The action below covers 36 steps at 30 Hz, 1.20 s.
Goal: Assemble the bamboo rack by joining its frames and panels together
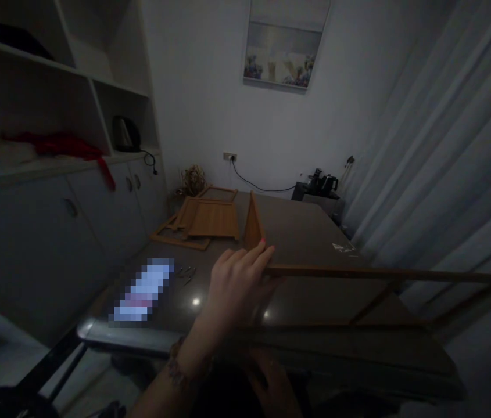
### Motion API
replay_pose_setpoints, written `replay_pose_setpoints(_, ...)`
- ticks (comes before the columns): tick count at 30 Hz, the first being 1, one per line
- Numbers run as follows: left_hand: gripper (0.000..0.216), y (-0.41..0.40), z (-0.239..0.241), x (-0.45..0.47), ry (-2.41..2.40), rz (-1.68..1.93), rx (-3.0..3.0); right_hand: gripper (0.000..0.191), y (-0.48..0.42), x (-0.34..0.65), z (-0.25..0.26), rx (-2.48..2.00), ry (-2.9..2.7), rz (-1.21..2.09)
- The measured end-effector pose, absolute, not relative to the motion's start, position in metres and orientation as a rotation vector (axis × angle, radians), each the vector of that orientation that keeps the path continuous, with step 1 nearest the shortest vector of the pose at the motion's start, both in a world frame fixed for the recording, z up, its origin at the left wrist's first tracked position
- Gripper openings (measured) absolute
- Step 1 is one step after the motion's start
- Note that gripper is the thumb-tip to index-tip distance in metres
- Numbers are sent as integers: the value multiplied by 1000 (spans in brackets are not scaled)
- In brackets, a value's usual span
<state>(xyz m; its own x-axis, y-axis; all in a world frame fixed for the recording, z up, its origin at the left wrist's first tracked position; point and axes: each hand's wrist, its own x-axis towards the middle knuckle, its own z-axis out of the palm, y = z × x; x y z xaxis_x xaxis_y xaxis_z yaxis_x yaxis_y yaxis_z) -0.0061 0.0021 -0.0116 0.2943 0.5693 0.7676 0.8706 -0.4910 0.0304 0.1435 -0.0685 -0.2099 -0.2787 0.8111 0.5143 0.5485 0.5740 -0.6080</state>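
My left hand (239, 276), with a bracelet at the wrist, is closed at the corner where a wooden panel (253, 223) meets a long wooden frame (336, 271). The panel stands on edge, pointing away from me. From my hand the frame's rails run off to the right, past the table's edge. Low in the picture, in shadow below the table's front edge, is my right hand (273, 383); its fingertips are too dark to show whether they grip anything. Several small metal pieces (186, 273) lie left of my left hand.
Slatted wooden panels (212, 219) and an open wooden frame (179, 238) lie on the dark table (297, 226). A lit, blurred-out screen (143, 290) is at the front left. Black appliances (321, 183) stand at the back right. A curtain (450, 157) hangs right.
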Motion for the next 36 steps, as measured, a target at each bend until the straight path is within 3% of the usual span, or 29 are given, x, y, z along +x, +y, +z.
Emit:
replay_pose_setpoints(7,48,2,-12,-5,-1272,-1054,-2172,31,-64,138,-204,-1080,-1950,126)
replay_pose_setpoints(25,46,1,-12,-7,-1275,-1022,-2171,32,-76,126,-221,-1158,-1820,310)
replay_pose_setpoints(30,47,2,-11,-8,-1299,-1001,-2185,38,-76,131,-220,-1150,-1905,159)
replay_pose_setpoints(36,47,1,-10,-8,-1273,-1027,-2190,33,-76,127,-213,-1283,-1956,140)
